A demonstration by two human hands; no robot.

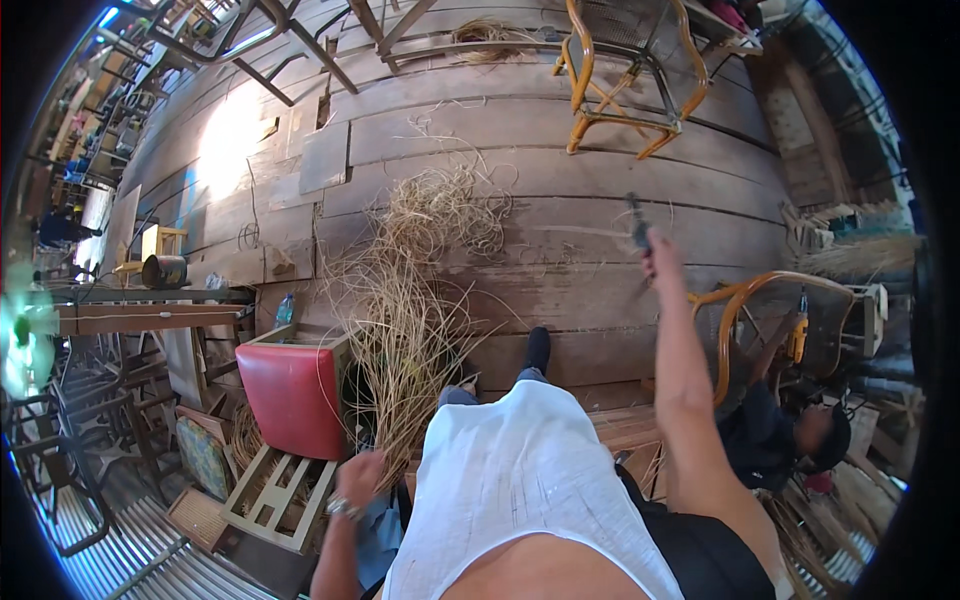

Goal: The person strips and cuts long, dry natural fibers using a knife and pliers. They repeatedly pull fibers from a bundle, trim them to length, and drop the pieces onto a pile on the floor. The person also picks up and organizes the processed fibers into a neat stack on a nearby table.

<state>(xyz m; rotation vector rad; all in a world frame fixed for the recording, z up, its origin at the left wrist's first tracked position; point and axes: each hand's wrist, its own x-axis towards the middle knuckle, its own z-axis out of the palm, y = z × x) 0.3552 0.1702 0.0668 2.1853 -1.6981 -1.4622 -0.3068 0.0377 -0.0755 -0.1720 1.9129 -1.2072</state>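
My right hand (662,258) is stretched forward over the floorboards, its fingers closed round a dark, narrow hand tool (637,219). Motion blur hides the tool's exact kind. Low on the left, my left hand (359,477) is closed beside the near end of a long bundle of pale cane strands (400,345). Whether a strand is in those fingers cannot be made out. The bundle runs away from me into a tangled heap (445,215) on the floor. A chair with a red padded seat (288,395) lies tipped next to the left hand.
At right, a co-worker (775,430) holds a yellow power drill (798,335) by a curved cane chair frame (735,310). Another cane chair (625,85) stands at the far right. Metal frames (280,45) stand at the far left. A plastic bottle (285,308) is behind the red chair.
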